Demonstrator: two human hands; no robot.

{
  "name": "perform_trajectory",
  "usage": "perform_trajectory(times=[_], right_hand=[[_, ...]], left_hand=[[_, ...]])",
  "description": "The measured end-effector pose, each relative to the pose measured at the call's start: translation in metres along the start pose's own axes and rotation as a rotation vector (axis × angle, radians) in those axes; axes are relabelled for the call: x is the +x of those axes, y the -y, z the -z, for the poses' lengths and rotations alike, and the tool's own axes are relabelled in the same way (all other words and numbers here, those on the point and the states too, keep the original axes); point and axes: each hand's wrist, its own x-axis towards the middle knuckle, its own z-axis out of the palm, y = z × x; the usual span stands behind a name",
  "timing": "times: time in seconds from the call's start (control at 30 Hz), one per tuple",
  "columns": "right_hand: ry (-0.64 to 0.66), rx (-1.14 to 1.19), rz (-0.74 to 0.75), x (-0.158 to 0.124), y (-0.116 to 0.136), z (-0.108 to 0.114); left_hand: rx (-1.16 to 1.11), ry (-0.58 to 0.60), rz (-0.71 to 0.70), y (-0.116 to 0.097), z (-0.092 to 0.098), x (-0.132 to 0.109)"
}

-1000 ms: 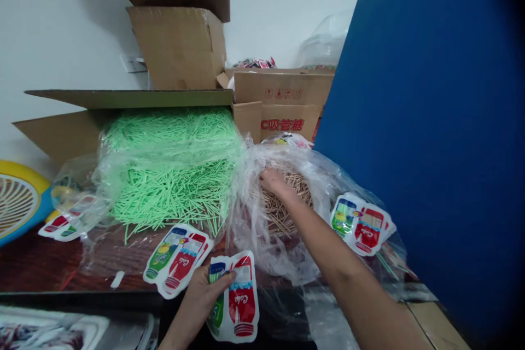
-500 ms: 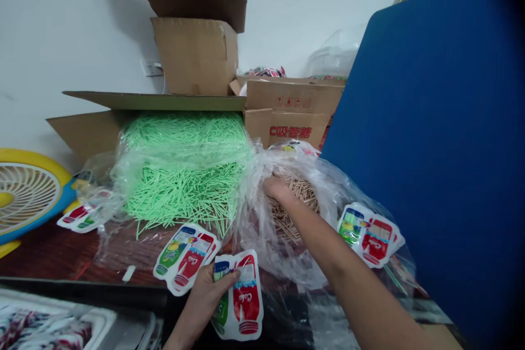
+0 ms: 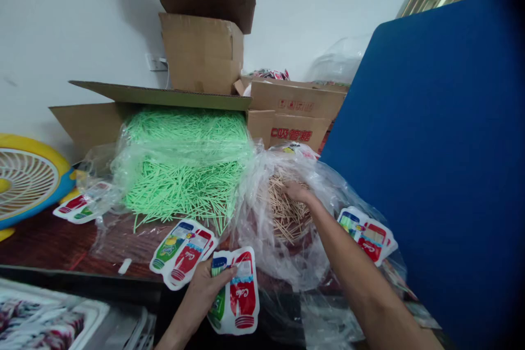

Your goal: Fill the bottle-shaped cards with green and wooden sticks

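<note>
My left hand (image 3: 203, 287) holds a bottle-shaped printed pouch (image 3: 240, 295), red and green, thumb across its top, low in front of me. Green sticks show at the pouch's mouth. My right hand (image 3: 296, 192) reaches into a clear plastic bag (image 3: 283, 251) and rests on a heap of brown sticks (image 3: 283, 216); its fingers are curled down among them and partly hidden. To the left lies a big heap of green sticks (image 3: 184, 175) in clear plastic, spilling from a cardboard box (image 3: 102, 115).
More printed pouches lie on the dark wooden table: one pile (image 3: 182, 251) by my left hand, another (image 3: 367, 235) at the right, a third (image 3: 80, 205) at the left. A blue panel (image 3: 435, 164) fills the right. A yellow-and-blue fan (image 3: 24, 180) stands far left. Cardboard boxes (image 3: 291, 115) are stacked behind.
My right hand has shifted to the right and a little lower across the brown sticks. The left hand keeps holding the pouch. The camera has tilted slightly.
</note>
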Motion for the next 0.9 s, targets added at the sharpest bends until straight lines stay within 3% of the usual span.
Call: perform_trajectory(times=[0.2,0.47,0.67,0.9], right_hand=[[-0.122,0.374,-0.067,-0.039,-0.028,-0.018],[-0.343,0.774,-0.079,-0.109,-0.031,-0.081],[-0.361,0.847,-0.079,-0.111,-0.026,-0.086],[-0.35,0.763,-0.122,-0.112,-0.031,-0.09]], left_hand=[[-0.024,0.018,0.013,0.003,-0.001,0.001],[-0.006,0.08,0.056,0.015,-0.001,0.004],[0.002,0.058,0.048,0.011,-0.005,0.001],[0.005,0.069,0.038,0.008,-0.007,-0.002]])
